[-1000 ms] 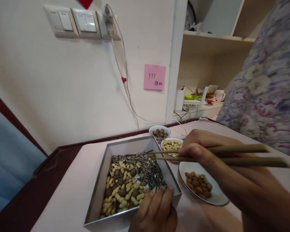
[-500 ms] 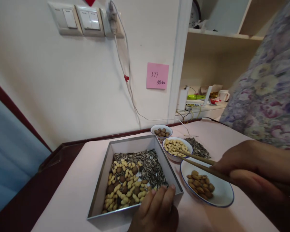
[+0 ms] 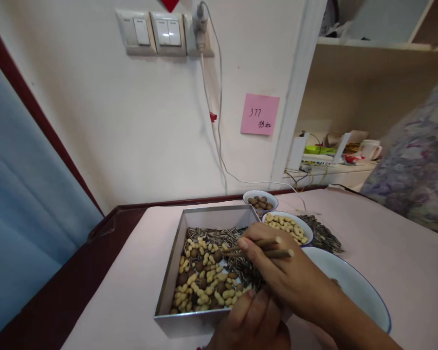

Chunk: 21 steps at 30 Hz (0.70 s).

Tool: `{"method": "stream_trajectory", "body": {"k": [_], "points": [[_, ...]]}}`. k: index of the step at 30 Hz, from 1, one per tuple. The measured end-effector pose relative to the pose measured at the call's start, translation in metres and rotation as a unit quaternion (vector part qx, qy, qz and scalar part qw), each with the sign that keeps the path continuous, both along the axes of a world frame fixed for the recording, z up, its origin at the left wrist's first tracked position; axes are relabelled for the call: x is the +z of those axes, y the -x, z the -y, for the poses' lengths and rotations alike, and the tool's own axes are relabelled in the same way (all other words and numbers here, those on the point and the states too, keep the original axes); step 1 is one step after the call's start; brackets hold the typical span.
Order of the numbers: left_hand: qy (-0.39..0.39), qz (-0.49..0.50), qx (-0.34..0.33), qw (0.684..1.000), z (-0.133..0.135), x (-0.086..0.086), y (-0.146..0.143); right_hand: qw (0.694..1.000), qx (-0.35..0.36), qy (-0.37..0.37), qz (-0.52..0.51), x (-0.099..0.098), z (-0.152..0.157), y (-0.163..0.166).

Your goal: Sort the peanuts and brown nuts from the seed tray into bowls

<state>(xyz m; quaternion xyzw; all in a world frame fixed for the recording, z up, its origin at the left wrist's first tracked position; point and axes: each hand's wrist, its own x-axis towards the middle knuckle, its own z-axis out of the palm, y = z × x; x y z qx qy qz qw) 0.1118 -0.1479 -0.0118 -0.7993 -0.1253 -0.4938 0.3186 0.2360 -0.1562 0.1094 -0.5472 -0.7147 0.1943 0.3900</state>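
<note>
My right hand (image 3: pixel 290 279) pinches a pair of wooden chopsticks (image 3: pixel 283 253), their tips pointing down over the middle of a grey rectangular box (image 3: pixel 190 324). Whether a nut sits between the tips I cannot tell. Inside the box lie peanuts in the shell (image 3: pixel 200 294), striped sunflower seeds (image 3: pixel 213 236) and several round brown nuts (image 3: pixel 221 288). Fingers of my left hand (image 3: pixel 253 323) curl over the box's near rim at its right corner, partly under my right wrist. A large white bowl (image 3: pixel 365 287) is beneath my right forearm, its contents mostly hidden.
Behind the large bowl stand a bowl of peanuts (image 3: pixel 309 232) and a bowl of round brown nuts (image 3: pixel 275 200). Loose sunflower seeds (image 3: pixel 324 236) lie on the pink tabletop (image 3: pixel 113 287). A white cable (image 3: pixel 255 182) runs along the wall. Someone in floral clothing (image 3: pixel 419 170) is at right.
My right hand has moved left with the chopsticks, from above the large bowl of almonds to above the box. My left hand stays on the box rim. The view has turned slightly left.
</note>
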Motion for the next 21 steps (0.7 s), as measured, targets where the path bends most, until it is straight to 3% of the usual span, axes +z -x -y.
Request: {"method": "stream_trajectory", "body": {"k": [4, 21], "points": [[0.0, -0.01, -0.005, 1.0, -0.002, -0.004, 0.002, 1.0, -0.001, 0.025, 0.017, -0.015, -0.013, 0.001], [0.004, -0.019, -0.006, 1.0, -0.002, -0.007, 0.004, 1.0, -0.018, 0.007, -0.021, -0.024, -0.02, 0.0]]}}
